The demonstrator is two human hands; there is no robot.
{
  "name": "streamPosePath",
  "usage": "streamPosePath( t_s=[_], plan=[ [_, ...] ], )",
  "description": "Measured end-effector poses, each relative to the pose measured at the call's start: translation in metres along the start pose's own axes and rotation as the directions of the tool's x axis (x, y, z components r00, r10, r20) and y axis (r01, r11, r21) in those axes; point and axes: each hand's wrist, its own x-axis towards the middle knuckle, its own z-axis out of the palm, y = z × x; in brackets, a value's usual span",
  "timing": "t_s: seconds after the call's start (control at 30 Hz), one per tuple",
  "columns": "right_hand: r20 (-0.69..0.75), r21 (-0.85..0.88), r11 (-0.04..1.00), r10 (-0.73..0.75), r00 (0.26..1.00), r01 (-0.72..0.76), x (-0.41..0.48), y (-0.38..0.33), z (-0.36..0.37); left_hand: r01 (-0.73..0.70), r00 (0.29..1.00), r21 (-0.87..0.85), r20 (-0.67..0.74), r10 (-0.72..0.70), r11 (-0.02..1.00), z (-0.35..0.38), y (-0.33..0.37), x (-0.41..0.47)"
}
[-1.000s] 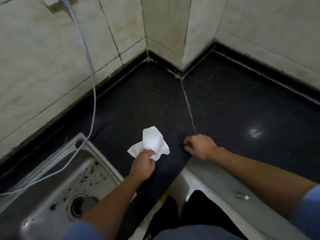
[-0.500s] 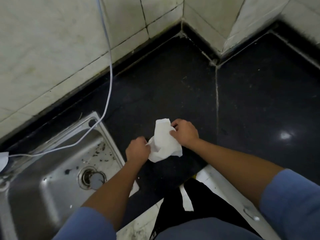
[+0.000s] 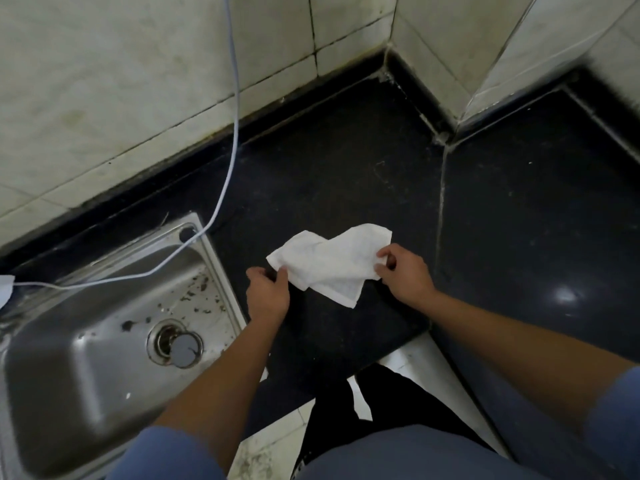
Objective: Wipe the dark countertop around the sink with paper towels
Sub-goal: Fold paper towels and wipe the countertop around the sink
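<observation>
Left hand (image 3: 268, 294): thumb and fingers pinch the left corner of the paper towel (image 3: 330, 268); knuckles just beside the sink (image 3: 104, 323) rim
Right hand (image 3: 403, 277): fingertips pinch the towel's right edge; palm turned down
Paper towel: stretched open between the two hands over the dark countertop (image 3: 346, 174), just right of the sink; a loose flap hangs toward the person; whether it touches the stone I cannot tell
Long axis: runs left to right from hand to hand, the right end a little farther from the person
Nearer hand: the left is closer to the sink strip; the right is closer to the pale seam and the wall corner
Coming move, as a judgement: lay the sheet flat and press down; the unwiped stone lies away from the person, toward the tiled wall (image 3: 138, 81)
Hazard: a cable (image 3: 232, 133) hangs down the wall into the sink; a sweep to the left could snag it
</observation>
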Motion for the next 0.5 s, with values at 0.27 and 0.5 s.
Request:
streamPosePath(
  t_s=[0.27, 0.5],
  plan=[
    [0.472, -0.060, 0.991, 0.131, 0.872, -0.117, -0.026, -0.006, 0.006, 0.043, 0.979, 0.134, 0.193, -0.069, 0.990, 0.011, 0.007, 0.013],
    [0.011, -0.291, 0.956, -0.037, 0.999, 0.039, -0.009, -0.029, -0.013, -0.219, 0.971, 0.486, 0.192, 0.141, 0.846, -0.005, -0.010, 0.003]
  ],
)
